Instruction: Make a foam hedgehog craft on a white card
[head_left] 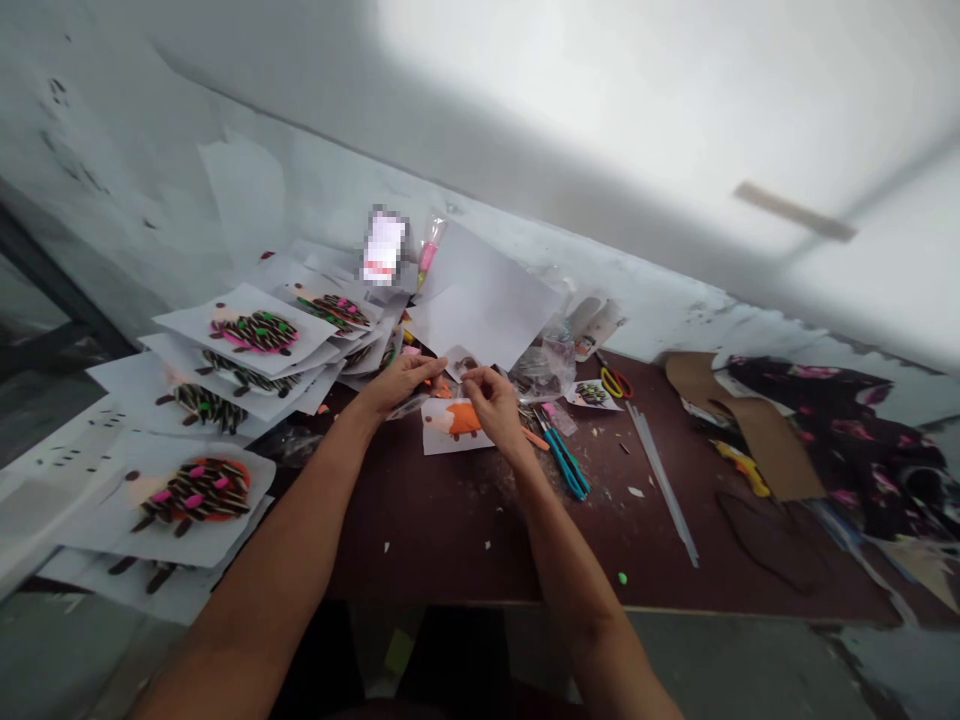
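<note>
Near the middle of the frame, we see the left hand (pixel 401 380) and the right hand (pixel 491 398) pinch a small white paper piece with brown marks (pixel 463 364), fingers closed on it. Just below lies a white paper sheet with an orange animal shape (pixel 454 424) on the dark brown table (pixel 450 530). Blue-handled scissors (pixel 566 462) lie just right.

Bare brown table (pixel 465 530) near the front edge, with only tiny scraps: lots of room to slide through. Blocked on the left by piles of paper sheets (pixel 202 420) with hedgehog shapes on top. Crowded at the back by a big white sheet (pixel 480 300), plastic bags (pixel 544 365) and the wall. Blue scissors (pixel 566 462) just right of the right hand (pixel 491 405). A long clear strip (pixel 664 480) lying across the open part further right. Cardboard (pixel 757 430) and dark flowered cloth (pixel 847 440) filling the far right.
</note>
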